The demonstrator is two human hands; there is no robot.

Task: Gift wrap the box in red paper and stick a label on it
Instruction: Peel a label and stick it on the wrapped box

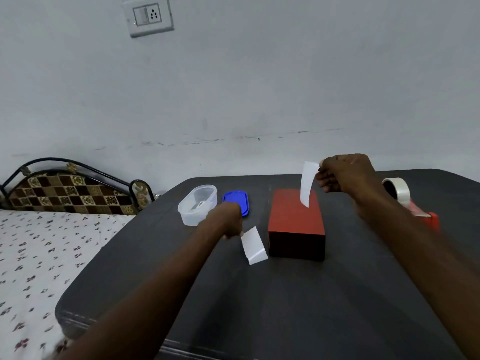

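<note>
The box wrapped in red paper [296,219] lies on the dark table [259,294], its long side running away from me. My right hand [342,175] is raised above the box's far end and pinches the top of a white strip [307,184] that hangs down over the box. My left hand [228,220] hovers to the left of the box and pinches a second white piece [254,245] by its upper corner. I cannot tell which piece is the label and which is its backing.
A clear plastic tub [197,205] and its blue lid [237,201] sit left of the box. A tape dispenser with a red handle [405,198] lies at the right, partly behind my right forearm. A bed with a floral sheet [46,255] adjoins the table's left side.
</note>
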